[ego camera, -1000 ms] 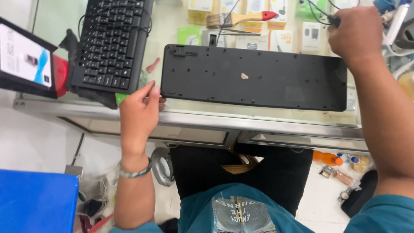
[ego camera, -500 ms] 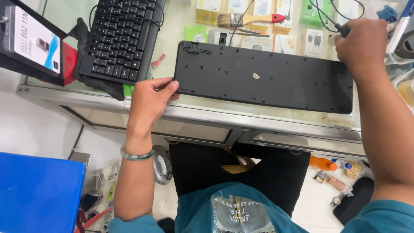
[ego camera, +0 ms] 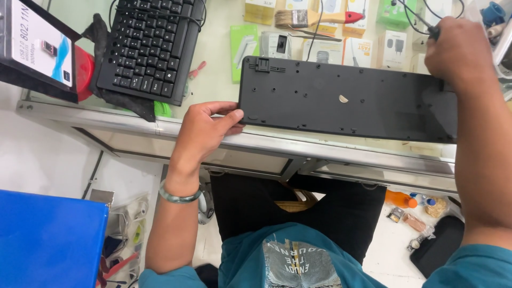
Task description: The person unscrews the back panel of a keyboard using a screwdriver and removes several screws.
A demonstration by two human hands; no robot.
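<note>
1. Keyboard (ego camera: 346, 98), black and turned face down so its flat back shows, lies lengthwise on the glass counter (ego camera: 218, 80), close to the metal front edge.
2. Its back shows small screw holes, a clip near the top left corner and a small pale mark near the middle.
3. Left hand (ego camera: 202, 130) holds the keyboard's lower left corner: the thumb lies along the left end, and the fingers are curled at the front edge, so it pinches that corner.
4. A green bangle (ego camera: 178, 196) sits on the left wrist.
5. Right hand (ego camera: 458, 50) is at the keyboard's upper right corner, fingers curled shut into a fist. It seems to close on a thin black cable (ego camera: 421, 18), but what lies inside the grip I cannot tell.
6. A second black keyboard (ego camera: 149, 48), keys up, lies to the left on a dark cloth, apart from the first.
7. A paintbrush (ego camera: 304, 18) with a wooden handle lies beyond the flipped keyboard, among small product boxes under the glass.
8. A boxed item with a pale front (ego camera: 37, 48) leans at the far left of the counter.
9. A blue surface (ego camera: 48, 240) fills the lower left corner, below the counter.
</note>
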